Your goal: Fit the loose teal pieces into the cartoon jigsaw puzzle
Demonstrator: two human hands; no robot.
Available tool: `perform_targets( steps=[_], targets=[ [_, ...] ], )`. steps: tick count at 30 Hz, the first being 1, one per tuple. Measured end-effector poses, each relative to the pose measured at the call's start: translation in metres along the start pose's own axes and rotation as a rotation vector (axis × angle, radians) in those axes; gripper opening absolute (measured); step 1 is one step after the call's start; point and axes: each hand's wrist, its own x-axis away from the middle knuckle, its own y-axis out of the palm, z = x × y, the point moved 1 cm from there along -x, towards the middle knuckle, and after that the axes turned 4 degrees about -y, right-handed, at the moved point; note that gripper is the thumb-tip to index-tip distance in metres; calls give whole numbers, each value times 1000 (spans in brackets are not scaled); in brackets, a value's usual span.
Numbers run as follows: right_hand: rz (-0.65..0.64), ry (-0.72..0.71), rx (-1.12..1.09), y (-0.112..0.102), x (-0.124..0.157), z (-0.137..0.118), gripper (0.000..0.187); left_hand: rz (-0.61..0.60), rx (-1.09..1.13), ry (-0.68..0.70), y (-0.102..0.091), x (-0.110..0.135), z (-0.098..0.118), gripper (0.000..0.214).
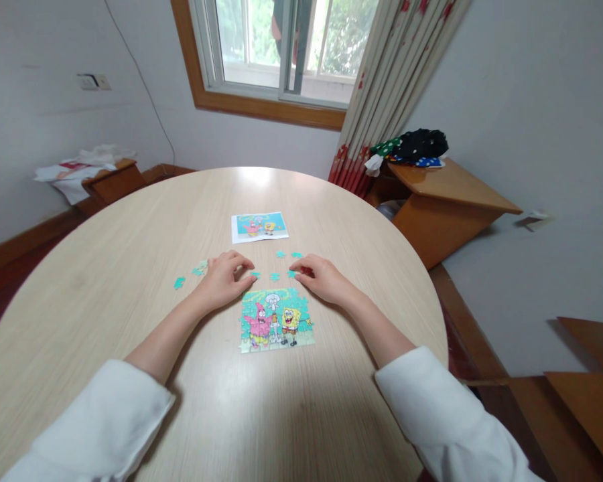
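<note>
A partly assembled jigsaw puzzle (276, 321) with cartoon figures on turquoise lies flat on the table before me. Just beyond its upper left corner, my left hand (227, 276) curls its thumb and forefinger on a small turquoise puzzle piece (256, 274). My right hand (321, 276) pinches at another turquoise piece (292, 274), beyond the upper right corner. Between the two hands rests a loose piece (275, 276). Farther back lie two more pieces, one (280, 254) left of the other (296, 254). Several loose pieces (179, 282) are left of my left hand, one partly hidden by it.
A printed picture sheet (260, 227) of the same scene lies beyond the pieces on the round wooden table (105, 281). Behind the table are a window (286, 47) and a curtain (382, 80). Wooden stools with cloths stand at left (115, 181) and right (432, 187).
</note>
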Motion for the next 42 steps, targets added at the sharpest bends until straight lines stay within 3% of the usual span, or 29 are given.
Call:
perform_targets(
  steps=[21, 34, 42],
  targets=[
    [-14, -1, 18, -1, -1, -1, 18, -38, -36, 66, 3, 0, -1, 7],
    [-20, 5, 19, 0, 0, 0, 19, -27, 135, 54, 1, -1, 0, 9],
    [47, 13, 6, 0, 1, -1, 19, -1, 423, 20, 3, -1, -2, 15]
  ],
)
